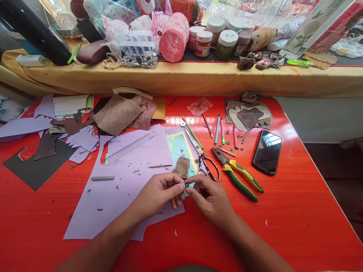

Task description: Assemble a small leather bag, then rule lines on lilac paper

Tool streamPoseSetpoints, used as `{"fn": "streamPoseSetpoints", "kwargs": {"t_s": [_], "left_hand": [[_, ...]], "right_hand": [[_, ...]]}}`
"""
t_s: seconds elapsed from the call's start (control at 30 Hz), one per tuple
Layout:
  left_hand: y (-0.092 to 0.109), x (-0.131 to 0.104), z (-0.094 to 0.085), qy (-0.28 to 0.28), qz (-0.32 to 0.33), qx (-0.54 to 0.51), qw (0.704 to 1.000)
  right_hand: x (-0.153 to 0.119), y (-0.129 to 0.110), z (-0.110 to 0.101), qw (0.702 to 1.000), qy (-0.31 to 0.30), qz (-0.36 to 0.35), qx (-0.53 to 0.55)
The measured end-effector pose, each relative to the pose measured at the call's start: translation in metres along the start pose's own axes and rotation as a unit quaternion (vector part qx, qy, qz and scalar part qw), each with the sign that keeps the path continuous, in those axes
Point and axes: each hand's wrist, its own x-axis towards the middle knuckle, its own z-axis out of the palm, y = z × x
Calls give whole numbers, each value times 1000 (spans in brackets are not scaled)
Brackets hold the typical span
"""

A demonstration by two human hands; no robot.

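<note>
Over the lower edge of the purple paper (113, 204), my left hand (161, 194) and my right hand (212, 198) meet, both pinching a small dark round piece (186, 185) between thumbs and forefingers. Just behind the fingertips lies a small brown leather piece (182, 167) on light blue paper (184, 146). Scissors (199, 151) with dark handles rest beyond my right hand. To their right are pliers (239, 173) with green and yellow handles. A metal rod (160, 166) and a grey cutter (102, 178) lie on the purple paper.
A black phone (267, 152) lies right of the pliers. Pens (217, 129) and small dark rings stand behind them. Leather scraps (117, 113) and a clear ruler (132, 146) are at the left. Leather cutouts (249, 116) lie back right, below a shelf edge (181, 77) with jars.
</note>
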Motion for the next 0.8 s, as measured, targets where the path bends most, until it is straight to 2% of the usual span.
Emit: {"fn": "streamPoseSetpoints", "kwargs": {"t_s": [0.5, 0.8], "left_hand": [[-1, 1, -1, 14, -2, 25, 1000], [1, 2, 0, 19, -7, 34, 999]], "right_hand": [[-1, 2, 0, 999, -18, 3, -36], [-3, 6, 1, 998, -15, -19, -50]]}}
